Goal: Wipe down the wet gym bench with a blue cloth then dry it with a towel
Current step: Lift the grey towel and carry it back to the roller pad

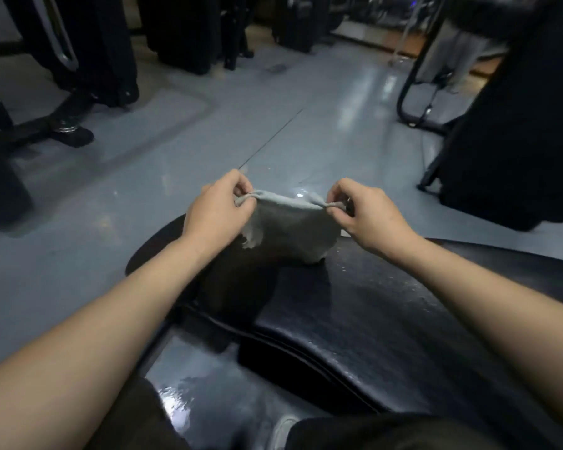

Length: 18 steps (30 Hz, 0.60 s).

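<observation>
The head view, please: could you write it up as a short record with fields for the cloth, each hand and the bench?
cloth: grey-blue cloth, stretched between both hands, hanging down over the bench end
left hand: left hand pinches the cloth's upper left corner
right hand: right hand pinches the upper right corner
bench: black padded bench, surface glistening with droplets
floor: glossy grey floor, gym machines around

No readable text, labels, brand names, numbers or signs showing anywhere.
</observation>
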### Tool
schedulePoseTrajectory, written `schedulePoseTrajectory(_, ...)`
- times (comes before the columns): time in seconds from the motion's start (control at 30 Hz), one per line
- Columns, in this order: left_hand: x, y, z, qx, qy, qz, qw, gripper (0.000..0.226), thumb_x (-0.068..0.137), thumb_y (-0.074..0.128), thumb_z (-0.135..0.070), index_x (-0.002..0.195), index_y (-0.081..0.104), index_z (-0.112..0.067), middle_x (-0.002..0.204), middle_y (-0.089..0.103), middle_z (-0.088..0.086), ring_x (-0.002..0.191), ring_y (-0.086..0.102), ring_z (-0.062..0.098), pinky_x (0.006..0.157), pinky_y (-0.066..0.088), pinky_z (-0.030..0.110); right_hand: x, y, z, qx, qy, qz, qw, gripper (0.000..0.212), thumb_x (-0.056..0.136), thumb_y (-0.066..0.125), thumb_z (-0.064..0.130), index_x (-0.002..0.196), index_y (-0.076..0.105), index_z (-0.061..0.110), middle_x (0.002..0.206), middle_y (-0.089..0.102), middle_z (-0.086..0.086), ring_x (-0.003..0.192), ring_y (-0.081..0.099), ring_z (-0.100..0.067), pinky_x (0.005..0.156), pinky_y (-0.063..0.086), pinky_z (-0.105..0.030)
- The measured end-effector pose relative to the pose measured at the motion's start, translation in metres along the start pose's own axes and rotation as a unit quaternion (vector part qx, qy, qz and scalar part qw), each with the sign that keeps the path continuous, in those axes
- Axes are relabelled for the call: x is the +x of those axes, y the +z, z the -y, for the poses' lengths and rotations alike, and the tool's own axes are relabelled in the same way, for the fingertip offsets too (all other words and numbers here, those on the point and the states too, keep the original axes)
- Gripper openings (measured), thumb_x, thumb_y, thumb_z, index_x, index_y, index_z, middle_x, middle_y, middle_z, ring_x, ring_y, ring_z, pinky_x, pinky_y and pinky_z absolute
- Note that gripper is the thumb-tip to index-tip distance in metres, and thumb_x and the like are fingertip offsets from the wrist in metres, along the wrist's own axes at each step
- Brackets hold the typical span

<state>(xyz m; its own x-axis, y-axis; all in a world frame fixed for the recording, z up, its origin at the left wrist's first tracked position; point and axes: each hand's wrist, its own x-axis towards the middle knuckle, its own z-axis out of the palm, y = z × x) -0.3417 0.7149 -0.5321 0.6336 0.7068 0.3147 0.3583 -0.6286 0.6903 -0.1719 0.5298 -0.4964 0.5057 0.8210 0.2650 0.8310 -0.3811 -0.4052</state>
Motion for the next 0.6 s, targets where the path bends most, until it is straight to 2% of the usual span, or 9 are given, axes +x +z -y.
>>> schedulePoseTrajectory(0.1,-0.010,0.010,-0.063,-0.018,0.066,0.021,0.997,0.008,0.090,0.063,-0.026,0.089,0.055,-0.028,0.067,0.053,-0.017,0.071,0.051,0.017,0.061,0.030,0.032,-0.040,-0.069,-0.009,-0.026,0.028,-0.037,0.999,0.009,0.090,0.067,0.022,0.091,0.058,0.024,0.065,0.053,0.015,0.063,0.050,-0.006,0.063,0.041,-0.034)
schedulePoseTrajectory(0.2,-0.015,0.018,-0.124,-0.043,0.122,0.034,0.991,0.010,0.088,0.065,-0.023,0.089,0.056,-0.026,0.065,0.050,-0.018,0.070,0.047,0.018,0.061,0.027,0.031,-0.084,-0.135,-0.018,-0.044,0.067,-0.076,0.994,0.008,0.090,0.067,0.022,0.091,0.060,0.022,0.075,0.063,0.011,0.071,0.058,-0.014,0.067,0.049,-0.037)
schedulePoseTrajectory(0.37,-0.020,0.024,-0.226,-0.099,0.223,0.077,0.967,0.011,0.085,0.066,-0.023,0.086,0.056,-0.028,0.084,0.062,-0.012,0.069,0.049,0.019,0.065,0.039,0.031,-0.159,-0.229,-0.024,-0.081,0.134,-0.145,0.977,0.012,0.087,0.068,0.023,0.087,0.058,0.027,0.077,0.064,0.011,0.071,0.057,-0.006,0.065,0.048,-0.033)
schedulePoseTrajectory(0.47,-0.028,0.029,-0.283,-0.120,0.271,0.107,0.949,0.010,0.085,0.066,-0.023,0.086,0.058,-0.029,0.087,0.064,-0.012,0.070,0.052,0.015,0.064,0.039,0.031,-0.200,-0.274,-0.023,-0.103,0.170,-0.182,0.963,0.014,0.087,0.068,0.019,0.086,0.057,0.028,0.075,0.062,0.014,0.068,0.055,-0.002,0.064,0.045,-0.031)
schedulePoseTrajectory(0.6,-0.042,0.034,-0.349,-0.142,0.329,0.134,0.924,0.012,0.085,0.064,-0.020,0.086,0.057,-0.029,0.088,0.065,-0.010,0.067,0.052,0.005,0.066,0.045,0.032,-0.246,-0.322,-0.021,-0.118,0.215,-0.218,0.945,0.016,0.087,0.066,0.016,0.084,0.056,0.028,0.072,0.062,0.012,0.066,0.056,-0.009,0.064,0.047,-0.033)
